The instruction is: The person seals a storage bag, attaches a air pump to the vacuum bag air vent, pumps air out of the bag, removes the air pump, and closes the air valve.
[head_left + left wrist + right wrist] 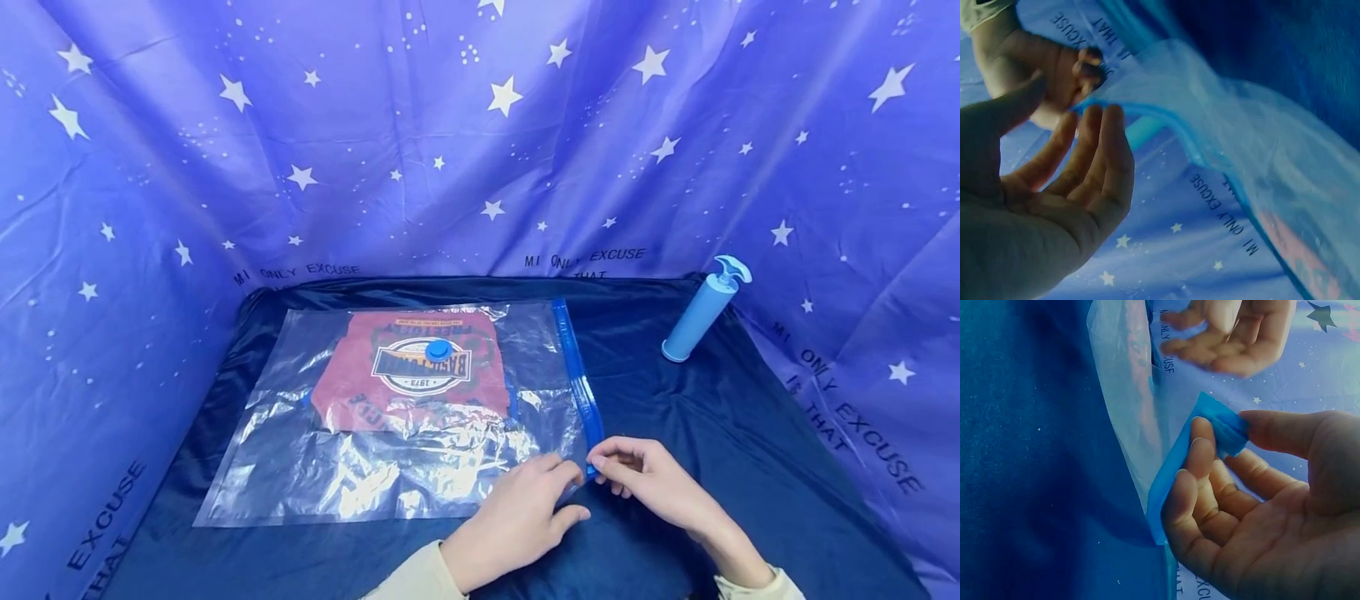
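Observation:
A clear plastic storage bag lies flat with a folded red printed garment inside. A round blue valve sits on the bag's top face, and a blue zip strip runs along its right edge. My right hand pinches the near end of that strip between thumb and fingers; the blue end shows in the right wrist view. Beside it, my left hand hovers at the bag's near right corner, fingers loosely bent and thumb apart. In the left wrist view its fingertips are close to the strip; contact is unclear.
A light blue hand pump with a T-shaped handle stands at the back right. Dark blue cloth covers the table. Purple star-patterned curtains rise behind it and on both sides.

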Demonstrator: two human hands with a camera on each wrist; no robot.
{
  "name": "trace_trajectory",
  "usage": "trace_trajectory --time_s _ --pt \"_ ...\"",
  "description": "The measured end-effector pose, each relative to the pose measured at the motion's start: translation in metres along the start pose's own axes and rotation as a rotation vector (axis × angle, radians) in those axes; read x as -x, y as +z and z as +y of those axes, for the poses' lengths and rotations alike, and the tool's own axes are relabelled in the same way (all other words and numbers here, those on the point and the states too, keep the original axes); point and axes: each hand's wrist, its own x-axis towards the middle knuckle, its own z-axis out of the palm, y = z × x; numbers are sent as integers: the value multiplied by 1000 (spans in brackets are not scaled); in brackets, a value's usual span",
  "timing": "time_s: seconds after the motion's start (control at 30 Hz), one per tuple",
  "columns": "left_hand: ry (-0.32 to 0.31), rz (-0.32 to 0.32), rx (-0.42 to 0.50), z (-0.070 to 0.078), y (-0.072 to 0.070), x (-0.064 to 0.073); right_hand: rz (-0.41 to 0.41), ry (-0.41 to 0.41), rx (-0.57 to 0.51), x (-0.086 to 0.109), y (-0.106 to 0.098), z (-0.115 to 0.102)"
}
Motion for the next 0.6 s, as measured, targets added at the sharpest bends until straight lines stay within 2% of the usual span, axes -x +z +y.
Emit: trace_trajectory --time_s 0.2,0.3,0.5,0.6 --pt "-10 104 -32 1 9 -11 29 -114 -15 -1 1 -2" --pt "-23 157 -27 0 10 -16 30 -119 -30 -2 2 -5" --pt "-54 307 -28 -2 8 -20 -3 -152 -46 -4 3 -10" --pt "-53 336 -45 -4 6 -22 13 -195 -13 -7 5 -11"
